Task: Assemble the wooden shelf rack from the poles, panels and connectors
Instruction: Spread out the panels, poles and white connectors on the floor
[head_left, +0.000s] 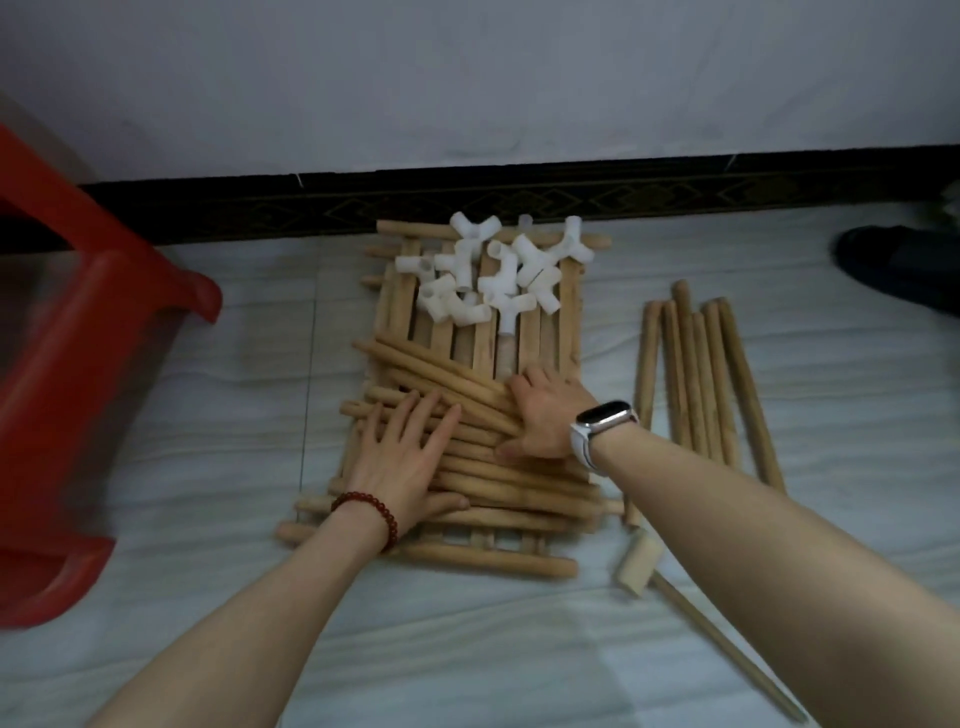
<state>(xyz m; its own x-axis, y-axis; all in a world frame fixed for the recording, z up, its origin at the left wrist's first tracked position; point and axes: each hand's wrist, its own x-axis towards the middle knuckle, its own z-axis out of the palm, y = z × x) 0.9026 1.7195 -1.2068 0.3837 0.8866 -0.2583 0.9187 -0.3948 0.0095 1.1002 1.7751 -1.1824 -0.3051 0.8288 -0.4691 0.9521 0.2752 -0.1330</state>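
On the pale tiled floor (208, 395), a stack of slatted wooden panels (524, 332) is laid flat and serves as the landmark for everything else. At the far end of the panels, towards the black patterned skirting (519, 197), a heap of white plastic pipe connectors (488, 275) is piled on the slats. Across the near half of the panels a loose pile of short round wooden poles (509, 483) is spread, most of them lying crosswise. The left hand (402, 457), with a red bead bracelet (371, 512) at its wrist, is laid flat on this pile with straight, spread fingers, and nothing is gripped by it. The right hand (545, 415), with a white-strapped smartwatch (602, 426) at its wrist, is pressed on the same pile, with its fingers bent over the upper poles; whether a pole is truly gripped cannot be told. To the right of the panels a bundle of longer wooden poles (701, 384) is laid lengthwise on the floor, and near the panels' near right corner a small wooden mallet (641, 569) is seen. To the left of the panels a red plastic stool (67, 389) is placed.
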